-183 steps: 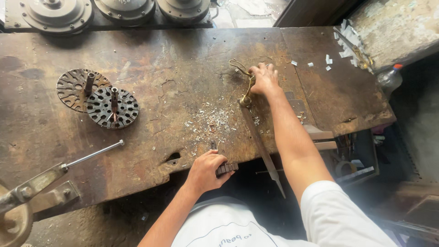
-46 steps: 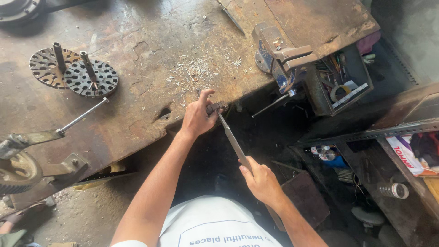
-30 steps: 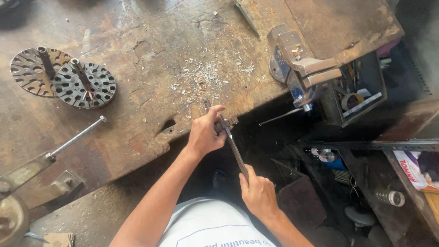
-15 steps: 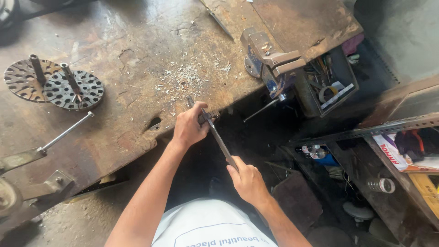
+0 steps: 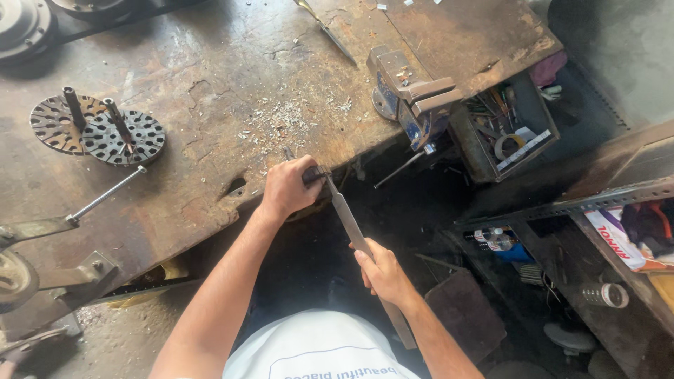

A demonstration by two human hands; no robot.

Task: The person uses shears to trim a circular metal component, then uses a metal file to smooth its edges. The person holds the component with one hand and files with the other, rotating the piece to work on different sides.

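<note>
A long flat metal file (image 5: pixel 345 210) runs from the front edge of the worn workbench (image 5: pixel 210 119) back toward my body. My left hand (image 5: pixel 288 187) is closed over its far tip, at a small dark part on the bench edge. My right hand (image 5: pixel 382 272) grips the file near its handle end, which runs on past my wrist. Pale metal filings (image 5: pixel 288 119) lie scattered on the bench just beyond my left hand.
A blue bench vise (image 5: pixel 414 95) is bolted at the bench's right corner. Two round perforated discs (image 5: pixel 98 130) with pegs lie at the left. A lever tool (image 5: pixel 63 224) sits at the lower left. An open toolbox (image 5: pixel 509 130) and floor clutter lie to the right.
About six seconds ago my right hand reached across the bench top; since then it holds the file's near end. Over the last second both hands stayed on the file with small shifts.
</note>
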